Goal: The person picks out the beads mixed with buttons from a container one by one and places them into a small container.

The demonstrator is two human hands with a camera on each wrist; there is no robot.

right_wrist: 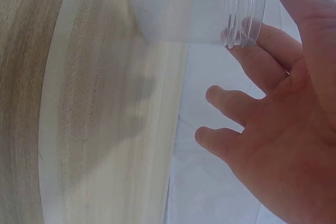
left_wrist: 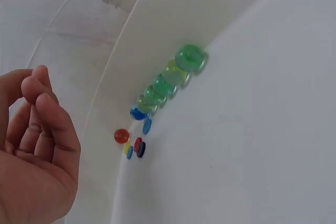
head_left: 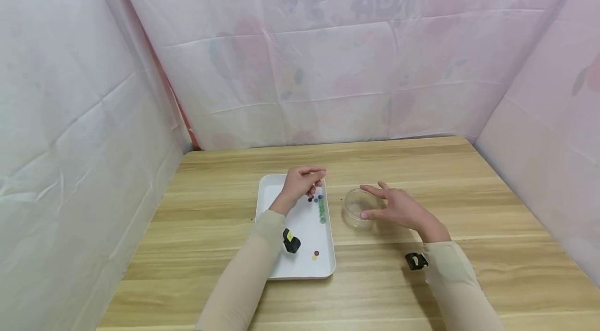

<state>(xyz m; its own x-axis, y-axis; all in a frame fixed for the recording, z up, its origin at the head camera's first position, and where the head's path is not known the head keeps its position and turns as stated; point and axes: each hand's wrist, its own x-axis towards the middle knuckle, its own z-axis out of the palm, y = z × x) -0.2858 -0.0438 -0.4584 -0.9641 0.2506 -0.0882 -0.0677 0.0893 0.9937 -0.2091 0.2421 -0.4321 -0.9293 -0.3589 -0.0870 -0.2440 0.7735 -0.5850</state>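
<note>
Head view: right hand (head_left: 400, 208) grips clear jar (head_left: 357, 206), best kept steady; can't tell if left hand (head_left: 301, 184) pinches anything

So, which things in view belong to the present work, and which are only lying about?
Work, probably:
clear round plastic jar, in the right hand
white rectangular tray, below the left hand
green glassy marbles and small coloured buttons in the tray

Only surroundings:
wood-grain table
pale patterned cloth
</note>
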